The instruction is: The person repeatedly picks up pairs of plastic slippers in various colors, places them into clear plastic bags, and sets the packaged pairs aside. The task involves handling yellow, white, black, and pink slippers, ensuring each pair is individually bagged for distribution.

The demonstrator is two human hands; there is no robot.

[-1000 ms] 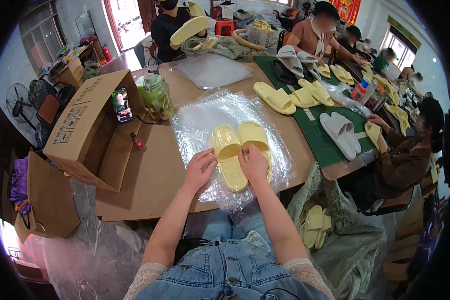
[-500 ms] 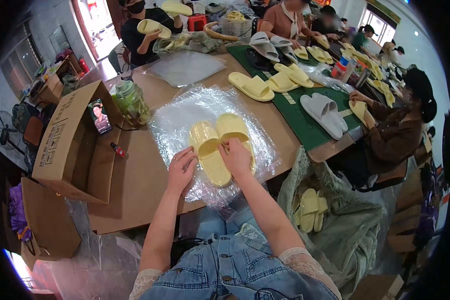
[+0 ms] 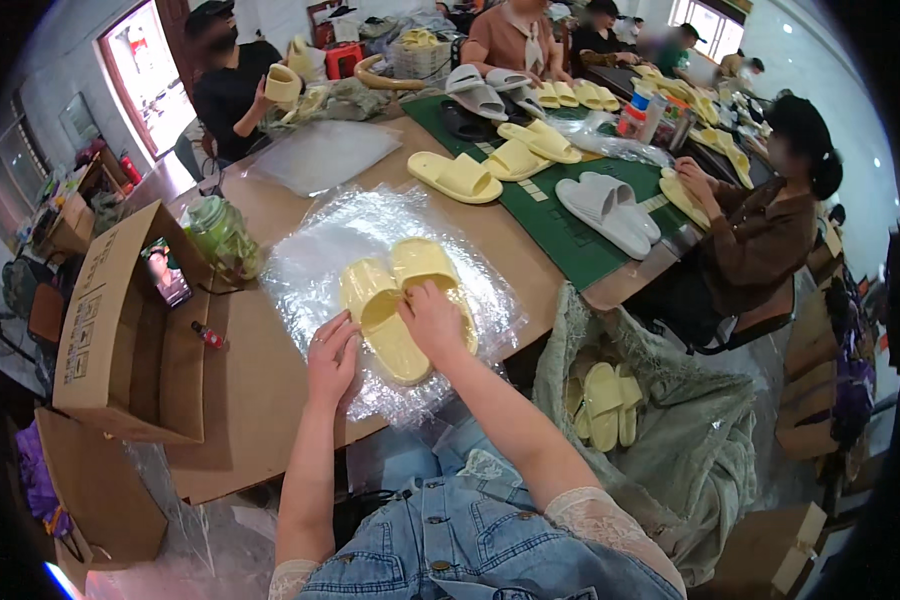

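Yellow foam slippers (image 3: 402, 305) on crinkly plastic bag (image 3: 320, 250): likely light, soft. Right hand (image 3: 432, 318) pinches strap; left hand (image 3: 332, 355) open, flat on bag.

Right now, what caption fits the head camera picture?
Two hands, left hand and right hand, rest on a pair of yellow slippers on a clear plastic bag.

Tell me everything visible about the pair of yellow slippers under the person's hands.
The pair of yellow slippers is pale, matte, foam-like, with broad closed straps. They lie side by side, soles down, on a crinkled clear plastic sheet on the brown table. The right hand rests on them; the left hand touches the near edge.
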